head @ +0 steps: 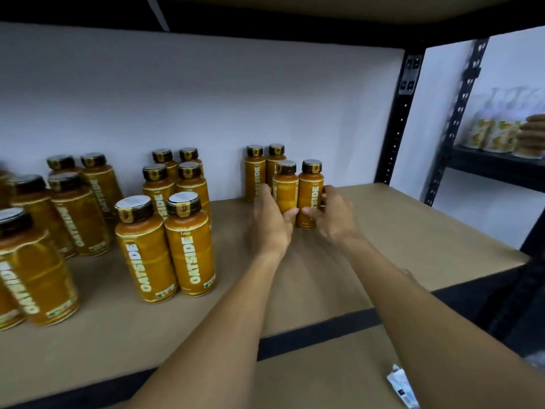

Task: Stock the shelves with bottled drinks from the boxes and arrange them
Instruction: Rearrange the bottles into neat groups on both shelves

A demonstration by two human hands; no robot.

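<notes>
Orange OATSIDE bottles with dark caps stand in paired rows on the tan shelf board [398, 231]. My left hand [269, 219] grips the left front bottle [285, 190] of the rightmost group. My right hand [331, 215] grips the right front bottle [311, 190] beside it. Both bottles stand upright on the shelf, touching each other. Two more bottles [265, 163] stand right behind them against the white wall.
Several bottles [177, 231] fill the shelf's left and middle. A black upright post [396, 119] bounds the shelf on the right. A neighbouring rack [498, 160] holds other bottles. A cardboard box [339, 364] with a torn label lies below my arms.
</notes>
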